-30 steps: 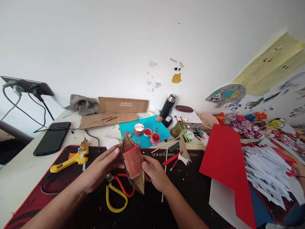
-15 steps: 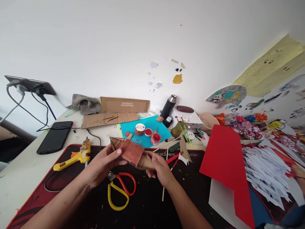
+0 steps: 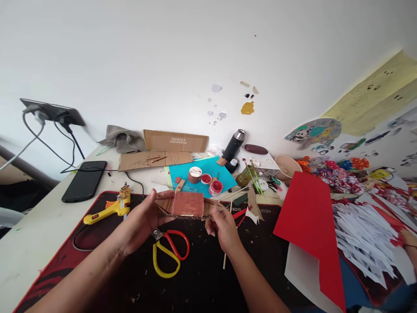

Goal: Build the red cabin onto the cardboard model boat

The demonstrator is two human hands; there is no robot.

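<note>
Between my two hands is a cardboard boat shape (image 3: 166,203) with pointed ends, curved corrugated edges and a reddish-brown square panel (image 3: 188,204) across its middle. My left hand (image 3: 140,222) holds its left end, thumb raised and fingers underneath. My right hand (image 3: 225,227) grips the right end between thumb and curled fingers. Just below, on the dark mat, lie scissors (image 3: 167,260) with one red and one yellow handle. A yellow glue gun (image 3: 109,210) rests left of my left hand.
Behind the mat, a blue sheet (image 3: 177,167) carries open paint jars (image 3: 215,187). A black phone (image 3: 84,181) lies at left. A black flask (image 3: 233,145) stands by the wall. Right are red card (image 3: 302,208), white paper strips (image 3: 361,239) and another person's arm (image 3: 409,238).
The cardboard boat shape has turned from a slant to nearly level, its panel now facing me more squarely. Both hands moved with it. The whole view has shifted slightly.
</note>
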